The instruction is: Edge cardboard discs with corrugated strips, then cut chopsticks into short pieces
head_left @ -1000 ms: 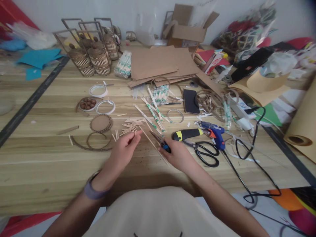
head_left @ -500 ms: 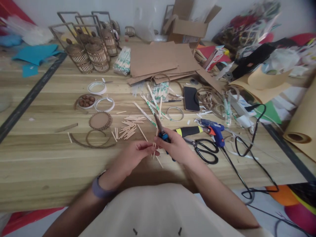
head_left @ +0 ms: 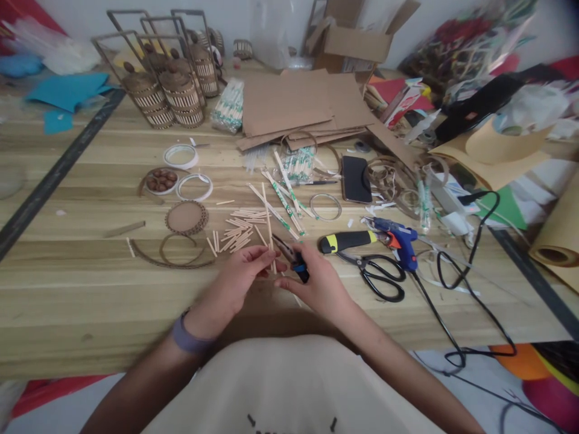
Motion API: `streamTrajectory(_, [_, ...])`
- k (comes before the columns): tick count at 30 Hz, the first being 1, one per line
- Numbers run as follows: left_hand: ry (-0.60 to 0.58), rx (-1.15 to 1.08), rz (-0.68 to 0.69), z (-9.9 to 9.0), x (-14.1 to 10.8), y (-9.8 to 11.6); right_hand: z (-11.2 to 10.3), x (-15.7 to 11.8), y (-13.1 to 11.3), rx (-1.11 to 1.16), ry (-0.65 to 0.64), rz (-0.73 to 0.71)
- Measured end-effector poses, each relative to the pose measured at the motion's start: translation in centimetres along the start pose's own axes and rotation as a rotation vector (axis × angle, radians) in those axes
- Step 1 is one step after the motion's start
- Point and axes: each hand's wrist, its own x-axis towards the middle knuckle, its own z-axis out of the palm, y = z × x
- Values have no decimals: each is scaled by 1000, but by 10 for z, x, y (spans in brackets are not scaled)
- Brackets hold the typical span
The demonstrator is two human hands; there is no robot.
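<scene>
Between the thumb and fingers of my left hand [head_left: 239, 274] is a thin wooden stick [head_left: 267, 214], pointing away from me over the table. My right hand [head_left: 323, 283] is closed around the dark blue-and-black handles of long-nosed pliers [head_left: 284, 246]. The pliers' jaws look parted and lie just right of the stick; whether they touch it I cannot tell. Just beyond my left hand lies a loose pile of short cut sticks [head_left: 239, 229]. Longer chopsticks in green-printed paper wrappers [head_left: 283, 208] are scattered past the pliers.
To the right lie a yellow-black handled tool [head_left: 348, 241], black scissors [head_left: 382, 277] and a blue glue gun [head_left: 402, 241] with a trailing cord. A phone [head_left: 356, 179] and cardboard sheets [head_left: 289, 105] lie farther back. At left are a cardboard disc [head_left: 186, 217], tape rolls [head_left: 181, 157] and stick-covered lanterns [head_left: 183, 99].
The pliers have swung leftward and lower, their jaws now beside the stick. The stick in my left hand now stretches farther forward, and my right thumb has come off it.
</scene>
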Motion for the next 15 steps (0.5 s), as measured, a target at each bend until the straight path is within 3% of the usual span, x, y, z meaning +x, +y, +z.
streamTrajectory(6, [-32, -35, 23, 8, -5, -8, 8, -1, 5, -29, 28, -48])
streamTrajectory(10, [37, -38, 51, 3, -7, -6, 5, -2, 4, 126, 23, 65])
streamTrajectory(13, [134, -51, 125, -2, -7, -2, 1, -3, -1, 397, -113, 194])
streamTrajectory(15, [71, -68, 133, -3, -7, 0, 2, -3, -3, 684, -269, 275])
